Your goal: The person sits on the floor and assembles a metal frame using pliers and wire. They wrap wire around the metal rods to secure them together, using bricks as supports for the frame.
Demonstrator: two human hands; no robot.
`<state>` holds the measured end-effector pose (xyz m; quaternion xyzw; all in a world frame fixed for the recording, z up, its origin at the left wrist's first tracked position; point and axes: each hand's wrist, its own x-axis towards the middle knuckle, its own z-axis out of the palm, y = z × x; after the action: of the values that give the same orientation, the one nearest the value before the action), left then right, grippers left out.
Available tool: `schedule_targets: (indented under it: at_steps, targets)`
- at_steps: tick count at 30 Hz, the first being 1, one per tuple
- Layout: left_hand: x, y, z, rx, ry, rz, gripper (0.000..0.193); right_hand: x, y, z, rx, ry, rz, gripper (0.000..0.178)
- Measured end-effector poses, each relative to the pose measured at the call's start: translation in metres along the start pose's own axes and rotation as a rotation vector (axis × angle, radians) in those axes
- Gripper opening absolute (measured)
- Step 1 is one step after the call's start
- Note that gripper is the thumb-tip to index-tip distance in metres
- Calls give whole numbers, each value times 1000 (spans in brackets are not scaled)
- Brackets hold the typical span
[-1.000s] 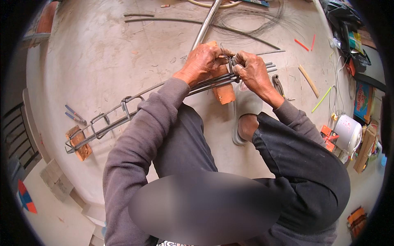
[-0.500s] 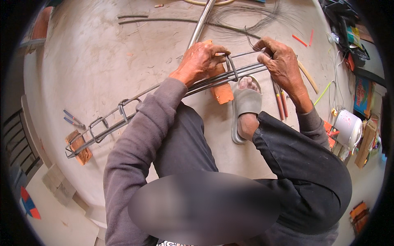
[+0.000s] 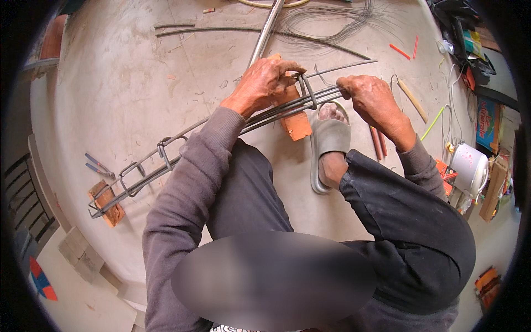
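Note:
A long cage of thin steel rods [image 3: 265, 117] slants across in front of me, from far left up to the middle. My left hand [image 3: 263, 84] is closed on the top of a bent rectangular steel stirrup [image 3: 306, 92] that surrounds the rods. My right hand [image 3: 375, 101] is closed round the lower rods near their right ends; its fingertips are partly hidden. The upper rod's free end [image 3: 354, 64] sticks out above it. A thin wire [image 3: 393, 78] curves beside the right hand. Orange bricks [image 3: 297, 126] [image 3: 112, 213] lie under both ends of the cage.
Pliers with blue handles [image 3: 99, 165] lie by the left brick. A loose wire coil [image 3: 326, 25] and a shiny metal pipe [image 3: 266, 34] are beyond my hands. Red-handled tools [image 3: 378, 143] lie right of my sandalled foot [image 3: 333, 133]. A white pot [image 3: 469, 170] stands far right.
My right hand has let go of the upper rod's end and moved down onto the lower rods. My left hand stays at the stirrup.

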<state>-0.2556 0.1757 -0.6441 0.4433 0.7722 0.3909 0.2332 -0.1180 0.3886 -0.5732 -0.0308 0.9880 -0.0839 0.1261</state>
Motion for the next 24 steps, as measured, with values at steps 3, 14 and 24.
schedule_targets:
  at_steps: [3, 14, 24]
  targets:
    - [-1, -4, 1, -36, 0, 11, 29, 0, 2, 3, -186, -62, -27, 8]
    - [-1, -6, 0, -56, -38, 5, 35, 19, -4, 0, -310, -46, -215, 13]
    - [-1, 0, -2, -106, -65, -36, 30, 33, -14, 12, -344, -33, -188, 13]
